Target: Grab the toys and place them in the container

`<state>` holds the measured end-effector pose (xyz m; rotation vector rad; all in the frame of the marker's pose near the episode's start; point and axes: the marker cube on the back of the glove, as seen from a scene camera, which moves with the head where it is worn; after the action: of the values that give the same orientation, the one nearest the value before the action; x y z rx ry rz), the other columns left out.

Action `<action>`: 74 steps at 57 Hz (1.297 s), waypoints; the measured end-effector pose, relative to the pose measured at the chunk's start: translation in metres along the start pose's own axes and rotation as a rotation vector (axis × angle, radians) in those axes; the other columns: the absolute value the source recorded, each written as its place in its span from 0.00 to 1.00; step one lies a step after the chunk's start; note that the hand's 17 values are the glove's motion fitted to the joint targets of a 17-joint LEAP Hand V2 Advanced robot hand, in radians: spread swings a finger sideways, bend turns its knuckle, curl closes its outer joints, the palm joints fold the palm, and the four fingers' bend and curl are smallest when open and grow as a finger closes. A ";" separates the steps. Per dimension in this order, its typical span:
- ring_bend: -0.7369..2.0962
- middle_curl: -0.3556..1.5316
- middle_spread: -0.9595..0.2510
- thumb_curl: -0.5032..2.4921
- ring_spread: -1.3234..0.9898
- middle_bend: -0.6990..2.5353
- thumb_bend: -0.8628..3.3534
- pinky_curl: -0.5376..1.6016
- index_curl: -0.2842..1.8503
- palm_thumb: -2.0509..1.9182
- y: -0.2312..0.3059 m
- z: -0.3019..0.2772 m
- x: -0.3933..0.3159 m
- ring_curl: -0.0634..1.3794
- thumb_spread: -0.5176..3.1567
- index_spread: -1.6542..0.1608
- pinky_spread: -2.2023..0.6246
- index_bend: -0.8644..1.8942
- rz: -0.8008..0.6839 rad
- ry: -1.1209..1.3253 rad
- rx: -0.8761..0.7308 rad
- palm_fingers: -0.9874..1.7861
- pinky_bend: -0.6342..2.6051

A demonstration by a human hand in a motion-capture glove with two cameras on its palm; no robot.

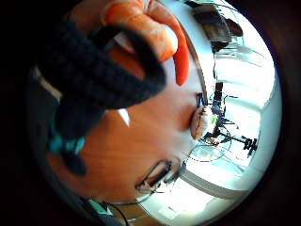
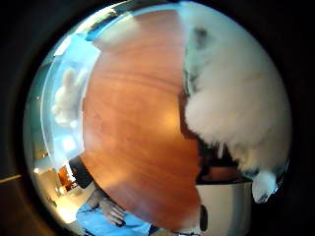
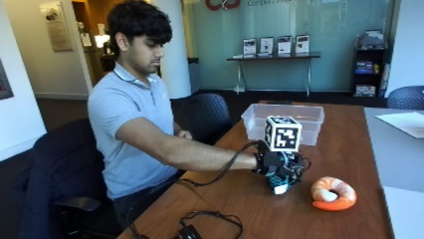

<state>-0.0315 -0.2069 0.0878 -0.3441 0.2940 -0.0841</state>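
On the wooden table (image 3: pixel 344 149), near its middle, the person's gloved right hand (image 3: pixel 278 167) is lowered close to the tabletop. From the thumb-side palm view a fluffy white plush toy (image 2: pixel 236 103) fills much of the frame right against the palm, with a dark patch on its fur. In the outside view only a small pale bit shows beneath the glove, so whether the fingers are curled around the plush or merely over it cannot be told.

Just beside the hand, on the side away from the person, lies an orange shrimp plush (image 3: pixel 333 192), curled in a ring with a white underside; it rests on the wood apart from the glove. The little-finger-side view shows the same shrimp (image 1: pixel 150 28) close by, behind a black glove strap (image 1: pixel 108 70).

Farther along the table stands a clear plastic container (image 3: pixel 281 122), open on top, well apart from the hand. Through its translucent wall in the thumb-side view (image 2: pixel 64 98) a pale plush shape (image 2: pixel 66 101) sits inside.

A black cable (image 3: pixel 209 219) lies coiled at the table's near end.
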 end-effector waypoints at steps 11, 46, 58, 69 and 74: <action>0.69 0.50 0.66 0.27 0.44 0.43 0.28 0.42 0.17 0.61 0.007 -0.023 0.003 0.45 0.59 0.74 0.67 0.34 -0.059 -0.214 0.001 0.65 0.62; 0.73 0.55 0.67 0.28 0.45 0.44 0.35 0.46 0.16 0.65 -0.037 -0.278 -0.194 0.45 0.58 0.75 0.66 0.36 -0.349 -0.276 0.229 0.66 0.63; 0.74 0.56 0.67 0.27 0.45 0.44 0.37 0.46 0.16 0.64 -0.065 -0.294 -0.249 0.44 0.58 0.76 0.66 0.36 -0.373 -0.258 0.217 0.66 0.62; 0.74 0.57 0.66 0.27 0.45 0.44 0.37 0.47 0.15 0.62 -0.085 -0.280 -0.269 0.43 0.57 0.76 0.66 0.34 -0.290 -0.273 0.156 0.65 0.62; 0.69 0.55 0.67 0.24 0.46 0.39 0.34 0.48 0.16 0.57 -0.087 -0.267 -0.265 0.42 0.56 0.76 0.67 0.35 -0.262 -0.253 0.028 0.45 0.62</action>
<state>-0.3667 -0.3391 -0.0514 -0.3603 -0.0041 -0.2994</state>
